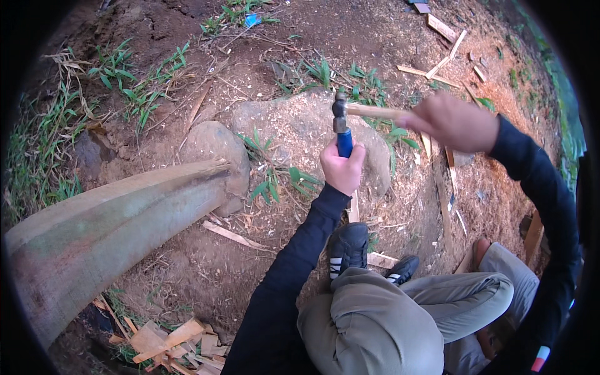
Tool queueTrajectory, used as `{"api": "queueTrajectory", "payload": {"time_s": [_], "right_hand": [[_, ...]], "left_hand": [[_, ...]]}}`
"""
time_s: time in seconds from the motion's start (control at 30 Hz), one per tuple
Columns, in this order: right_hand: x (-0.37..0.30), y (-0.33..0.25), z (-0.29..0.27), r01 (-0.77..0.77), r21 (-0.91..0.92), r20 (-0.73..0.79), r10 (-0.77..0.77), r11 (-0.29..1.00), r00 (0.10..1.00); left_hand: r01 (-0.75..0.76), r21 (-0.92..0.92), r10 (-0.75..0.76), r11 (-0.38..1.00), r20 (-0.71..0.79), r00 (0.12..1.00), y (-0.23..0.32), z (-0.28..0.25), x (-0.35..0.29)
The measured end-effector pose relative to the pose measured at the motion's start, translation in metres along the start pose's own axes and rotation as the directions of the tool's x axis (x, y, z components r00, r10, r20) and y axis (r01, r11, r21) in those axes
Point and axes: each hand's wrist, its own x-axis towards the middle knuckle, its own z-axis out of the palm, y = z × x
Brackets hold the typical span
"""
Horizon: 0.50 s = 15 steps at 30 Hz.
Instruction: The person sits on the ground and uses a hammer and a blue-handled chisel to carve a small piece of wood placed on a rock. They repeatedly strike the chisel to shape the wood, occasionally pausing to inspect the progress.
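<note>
My right hand (447, 122) is wrapped round the wooden handle of a ball-peen hammer (375, 112), which reaches leftward. The dark steel hammer head lines up with the top end of a blue-handled tool (344, 144) and seems to meet it. My left hand (343, 167) is closed round that blue handle, thumb along its side. The tool's lower part is hidden by my fist, so its working end cannot be made out. Beyond both hands lies a flat stone (294, 122) strewn with wood chips.
A long curved timber (125, 231) rests at left on a rounded stone (215, 140). Wood offcuts (178, 344) lie at lower left, more strips (437, 72) at upper right among sawdust. My black shoe (347, 249) is below my left hand. Another person's foot (481, 251) shows at right.
</note>
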Motion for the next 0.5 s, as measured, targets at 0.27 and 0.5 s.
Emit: {"api": "queueTrajectory", "payload": {"time_s": [0.27,0.5], "right_hand": [[0.001,0.021,-0.001,0.064,-0.148,-0.525,-0.133,0.987,0.841],[-0.012,0.006,0.045,-0.243,0.564,-0.284,0.461,0.790,0.841]], "left_hand": [[0.007,-0.021,-0.006,1.000,0.037,0.999,0.000,0.011,-0.001],[-0.035,-0.024,0.036,0.999,0.053,0.998,-0.006,-0.005,-0.002]]}}
